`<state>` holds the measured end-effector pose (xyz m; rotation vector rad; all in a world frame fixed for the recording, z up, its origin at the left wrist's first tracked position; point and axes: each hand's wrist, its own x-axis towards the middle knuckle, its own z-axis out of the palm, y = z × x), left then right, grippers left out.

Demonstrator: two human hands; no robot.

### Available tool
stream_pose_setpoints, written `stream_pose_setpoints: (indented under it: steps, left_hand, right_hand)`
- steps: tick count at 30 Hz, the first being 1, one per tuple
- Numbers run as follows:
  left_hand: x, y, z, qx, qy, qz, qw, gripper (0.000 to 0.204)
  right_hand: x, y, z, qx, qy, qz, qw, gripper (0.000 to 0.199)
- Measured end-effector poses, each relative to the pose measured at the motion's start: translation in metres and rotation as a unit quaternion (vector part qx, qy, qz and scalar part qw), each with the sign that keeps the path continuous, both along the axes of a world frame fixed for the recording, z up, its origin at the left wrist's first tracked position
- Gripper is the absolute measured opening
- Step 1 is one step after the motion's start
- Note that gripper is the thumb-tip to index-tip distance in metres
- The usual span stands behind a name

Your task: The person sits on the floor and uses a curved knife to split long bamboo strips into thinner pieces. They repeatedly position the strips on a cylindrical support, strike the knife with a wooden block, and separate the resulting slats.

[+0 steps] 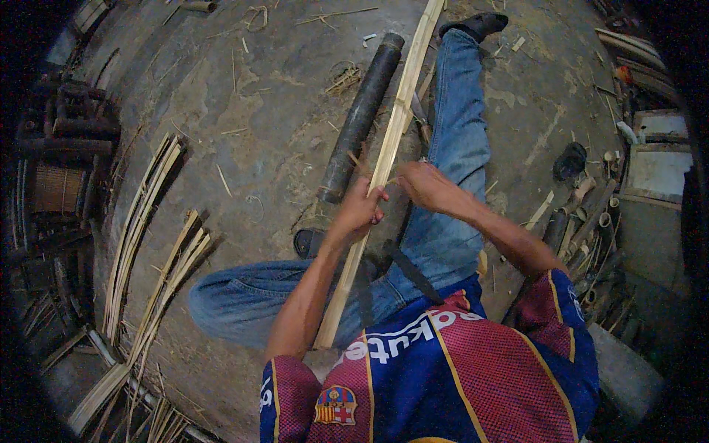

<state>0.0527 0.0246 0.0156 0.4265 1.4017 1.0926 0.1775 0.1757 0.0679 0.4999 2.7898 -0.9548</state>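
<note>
A long, pale bamboo strip [391, 139] slants from the top edge, right of centre, down to the lower middle of the frame, its near end beside the shirt [402, 369]. The left hand [360, 208], at the centre, is wrapped around it, fingers curled over the edge. The right hand [425, 184], just right of it, has its fingers bunched close to the strip — I cannot tell whether they pinch a thin sliver or nothing.

What could go wrong starts with that grip: the edges look raw and may be sharp, so if the strip slides through the left hand, a splinter could go into the palm or fingers. With only 1 hand clearly wrapped around it, the long far part may also swing or twist if the right hand pulls sideways. A dark tube [362, 118] lies near it, left of the upper centre, and a swing could knock this and set it rolling. The blade-like tool [422, 122] by the jeans [458, 111], upper centre — too blurred to be sure of — could nick the leg if bumped.
</note>
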Motion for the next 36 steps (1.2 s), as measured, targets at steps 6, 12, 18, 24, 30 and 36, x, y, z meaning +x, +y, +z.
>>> stream_pose_setpoints:
  steps: [6,12,18,24,30,36]
  left_hand:
    - [0.001,0.002,-0.008,0.033,0.195,-0.044,0.979,0.024]
    - [-0.003,-0.010,-0.034,0.037,0.358,-0.151,0.921,0.023]
    - [0.005,-0.001,0.018,-0.014,0.353,-0.152,0.923,0.028]
    - [0.018,0.003,-0.017,0.051,0.379,0.066,0.922,0.028]
    - [0.005,0.014,0.046,-0.085,0.239,0.019,0.967,0.022]
    - [0.022,0.003,-0.007,0.025,0.449,0.077,0.890,0.019]
  right_hand:
    - [-0.027,-0.004,-0.004,0.218,0.070,0.248,0.941,0.021]
    - [-0.060,0.022,-0.002,0.298,0.249,0.424,0.818,0.035]
    - [-0.063,0.032,0.001,0.193,0.066,0.422,0.883,0.020]
    - [-0.070,0.025,0.015,0.141,0.019,0.359,0.922,0.025]
    - [-0.057,0.051,-0.016,0.172,0.186,0.409,0.877,0.038]
    - [-0.041,0.051,-0.017,0.288,0.147,0.403,0.856,0.050]
